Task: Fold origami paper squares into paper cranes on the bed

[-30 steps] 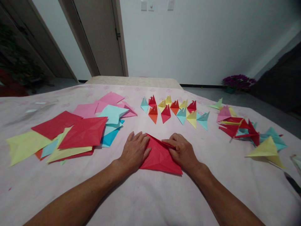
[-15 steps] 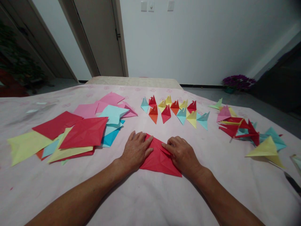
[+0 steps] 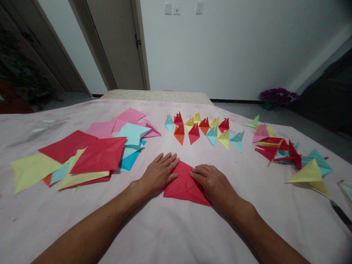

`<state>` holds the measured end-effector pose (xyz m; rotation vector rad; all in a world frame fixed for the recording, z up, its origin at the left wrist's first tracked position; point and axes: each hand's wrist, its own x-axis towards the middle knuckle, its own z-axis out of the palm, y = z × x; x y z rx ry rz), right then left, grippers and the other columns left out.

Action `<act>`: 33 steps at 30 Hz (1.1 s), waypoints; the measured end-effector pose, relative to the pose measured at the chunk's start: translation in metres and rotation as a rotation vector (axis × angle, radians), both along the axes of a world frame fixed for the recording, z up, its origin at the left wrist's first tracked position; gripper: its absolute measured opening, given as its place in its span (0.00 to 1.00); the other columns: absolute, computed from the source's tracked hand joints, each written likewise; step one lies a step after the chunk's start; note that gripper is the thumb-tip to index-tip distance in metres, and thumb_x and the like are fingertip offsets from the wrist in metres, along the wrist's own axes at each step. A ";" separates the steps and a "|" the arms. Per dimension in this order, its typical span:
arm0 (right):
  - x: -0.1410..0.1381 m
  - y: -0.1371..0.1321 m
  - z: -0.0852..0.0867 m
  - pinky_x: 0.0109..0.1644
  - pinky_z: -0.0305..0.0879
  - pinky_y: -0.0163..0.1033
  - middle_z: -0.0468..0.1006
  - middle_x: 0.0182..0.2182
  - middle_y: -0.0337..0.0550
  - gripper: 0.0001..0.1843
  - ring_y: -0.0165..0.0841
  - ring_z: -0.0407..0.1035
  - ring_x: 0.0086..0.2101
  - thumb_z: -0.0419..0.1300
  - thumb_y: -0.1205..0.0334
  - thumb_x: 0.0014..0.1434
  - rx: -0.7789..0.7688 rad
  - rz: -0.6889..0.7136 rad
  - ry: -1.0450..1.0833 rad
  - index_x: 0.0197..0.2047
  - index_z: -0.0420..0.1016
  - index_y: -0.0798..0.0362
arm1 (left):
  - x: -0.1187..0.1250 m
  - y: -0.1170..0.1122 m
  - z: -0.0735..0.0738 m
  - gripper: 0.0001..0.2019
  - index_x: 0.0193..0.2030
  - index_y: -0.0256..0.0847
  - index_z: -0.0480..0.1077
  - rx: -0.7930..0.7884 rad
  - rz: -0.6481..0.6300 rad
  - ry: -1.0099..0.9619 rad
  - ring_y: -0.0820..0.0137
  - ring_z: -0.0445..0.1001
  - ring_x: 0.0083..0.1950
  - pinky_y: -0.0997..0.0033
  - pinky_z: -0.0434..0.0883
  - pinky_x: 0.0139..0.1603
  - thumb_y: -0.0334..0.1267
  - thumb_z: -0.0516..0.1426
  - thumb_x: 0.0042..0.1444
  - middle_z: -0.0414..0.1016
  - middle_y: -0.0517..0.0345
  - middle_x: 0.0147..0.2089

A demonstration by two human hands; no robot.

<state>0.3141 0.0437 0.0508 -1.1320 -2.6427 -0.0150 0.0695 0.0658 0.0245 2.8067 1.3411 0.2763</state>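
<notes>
A creased red sheet of origami paper (image 3: pixel 185 187) lies flat on the pale pink tablecloth in front of me. My left hand (image 3: pixel 162 170) rests flat along its left edge, fingers stretched out over the far corner. On the right side, my right hand (image 3: pixel 211 179) lies palm down with its fingers extended over the paper's edge. That hand hides the sheet's right part. Beyond the hands stand several small folded paper cranes (image 3: pixel 194 133) in red, orange, yellow and light blue.
Loose creased sheets (image 3: pixel 99 156) in several colours overlap at the left. At the right lies a heap of partly folded paper pieces (image 3: pixel 286 150), with a yellow folded piece (image 3: pixel 310 174) nearer me. A dark, slim object (image 3: pixel 341 212) lies at the right edge.
The raised flap at the right of the red paper now lies flat or is hidden. My right hand has flattened over that side, and my left fingers have straightened.
</notes>
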 end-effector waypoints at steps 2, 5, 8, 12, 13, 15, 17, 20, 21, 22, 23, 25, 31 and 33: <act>0.000 -0.005 0.011 0.50 0.65 0.43 0.81 0.43 0.46 0.12 0.38 0.72 0.44 0.58 0.74 0.61 -0.065 -0.064 -0.047 0.43 0.80 0.52 | -0.004 0.002 0.001 0.27 0.71 0.43 0.54 -0.012 0.012 -0.009 0.58 0.54 0.72 0.51 0.52 0.70 0.50 0.44 0.69 0.55 0.50 0.72; -0.006 -0.018 0.030 0.49 0.65 0.44 0.82 0.38 0.45 0.12 0.39 0.74 0.42 0.58 0.74 0.58 -0.181 -0.166 -0.130 0.39 0.81 0.51 | -0.009 0.006 0.002 0.25 0.70 0.46 0.55 -0.037 0.026 -0.042 0.58 0.54 0.72 0.50 0.52 0.70 0.47 0.44 0.69 0.57 0.54 0.72; -0.017 -0.034 0.041 0.50 0.66 0.48 0.81 0.43 0.47 0.18 0.42 0.73 0.43 0.60 0.62 0.59 -0.235 -0.191 -0.108 0.53 0.75 0.50 | -0.012 0.008 0.002 0.23 0.69 0.48 0.57 -0.071 0.033 -0.099 0.60 0.54 0.72 0.50 0.54 0.69 0.44 0.43 0.70 0.58 0.57 0.71; -0.028 -0.043 0.031 0.57 0.62 0.52 0.77 0.53 0.48 0.22 0.46 0.69 0.52 0.63 0.56 0.58 -0.201 -0.025 -0.071 0.56 0.73 0.48 | -0.015 0.010 0.000 0.21 0.67 0.49 0.61 -0.095 0.050 -0.174 0.63 0.57 0.71 0.51 0.55 0.70 0.39 0.44 0.69 0.61 0.58 0.70; -0.027 -0.042 0.026 0.56 0.63 0.50 0.77 0.53 0.47 0.17 0.44 0.69 0.52 0.62 0.58 0.60 -0.187 -0.002 -0.066 0.53 0.75 0.48 | -0.016 0.011 -0.001 0.21 0.67 0.49 0.61 -0.096 0.052 -0.187 0.63 0.57 0.71 0.51 0.54 0.70 0.38 0.45 0.69 0.61 0.58 0.70; -0.022 -0.034 0.019 0.53 0.65 0.45 0.80 0.48 0.46 0.12 0.39 0.72 0.48 0.57 0.69 0.63 -0.148 -0.005 -0.077 0.47 0.78 0.50 | -0.016 0.011 -0.001 0.21 0.66 0.48 0.62 -0.098 0.055 -0.202 0.64 0.58 0.71 0.50 0.54 0.70 0.35 0.45 0.69 0.62 0.57 0.69; -0.010 -0.023 0.017 0.49 0.67 0.42 0.82 0.42 0.46 0.13 0.37 0.74 0.44 0.55 0.73 0.62 -0.131 -0.039 -0.102 0.45 0.78 0.51 | -0.016 0.011 0.000 0.21 0.66 0.47 0.62 -0.096 0.051 -0.202 0.63 0.58 0.71 0.50 0.55 0.70 0.34 0.45 0.68 0.63 0.57 0.69; 0.013 -0.004 0.020 0.47 0.67 0.41 0.82 0.40 0.46 0.13 0.38 0.74 0.42 0.57 0.73 0.59 -0.094 -0.072 -0.095 0.44 0.78 0.51 | -0.013 0.011 0.002 0.21 0.66 0.44 0.63 -0.066 0.036 -0.189 0.60 0.57 0.71 0.49 0.55 0.70 0.36 0.47 0.67 0.64 0.54 0.68; 0.021 0.002 0.021 0.47 0.67 0.41 0.82 0.41 0.46 0.13 0.38 0.74 0.43 0.58 0.73 0.58 -0.093 -0.077 -0.094 0.44 0.78 0.51 | -0.011 0.012 0.002 0.21 0.65 0.44 0.64 -0.050 0.026 -0.188 0.59 0.57 0.71 0.49 0.55 0.70 0.37 0.48 0.67 0.64 0.53 0.68; 0.027 0.006 0.022 0.47 0.67 0.41 0.82 0.40 0.46 0.14 0.39 0.74 0.43 0.58 0.74 0.57 -0.091 -0.099 -0.096 0.44 0.78 0.51 | -0.010 0.012 0.001 0.21 0.65 0.43 0.64 -0.035 0.014 -0.192 0.59 0.57 0.71 0.49 0.56 0.70 0.37 0.49 0.66 0.65 0.52 0.68; 0.031 0.008 0.022 0.47 0.67 0.41 0.82 0.41 0.46 0.14 0.39 0.74 0.43 0.57 0.74 0.57 -0.096 -0.114 -0.099 0.44 0.78 0.52 | -0.009 0.013 0.001 0.21 0.64 0.43 0.65 -0.022 0.001 -0.199 0.59 0.58 0.71 0.49 0.57 0.69 0.38 0.50 0.66 0.66 0.51 0.67; 0.035 0.010 0.022 0.48 0.67 0.42 0.81 0.43 0.47 0.16 0.39 0.74 0.44 0.57 0.74 0.55 -0.092 -0.133 -0.090 0.45 0.78 0.52 | -0.007 0.016 -0.001 0.20 0.63 0.42 0.67 0.003 -0.024 -0.220 0.59 0.60 0.70 0.50 0.59 0.69 0.38 0.51 0.66 0.68 0.50 0.65; 0.019 0.000 0.017 0.56 0.64 0.47 0.75 0.53 0.48 0.27 0.41 0.67 0.52 0.57 0.73 0.54 -0.057 0.020 -0.004 0.57 0.72 0.51 | -0.005 0.026 -0.005 0.15 0.55 0.41 0.73 0.105 -0.074 -0.252 0.58 0.67 0.65 0.53 0.67 0.64 0.39 0.53 0.66 0.76 0.50 0.58; 0.015 -0.004 0.014 0.57 0.63 0.48 0.75 0.53 0.48 0.24 0.41 0.66 0.53 0.57 0.71 0.56 -0.049 0.058 0.027 0.56 0.73 0.51 | -0.004 0.030 -0.005 0.13 0.52 0.41 0.75 0.122 -0.092 -0.264 0.58 0.69 0.63 0.54 0.69 0.62 0.38 0.54 0.65 0.77 0.52 0.55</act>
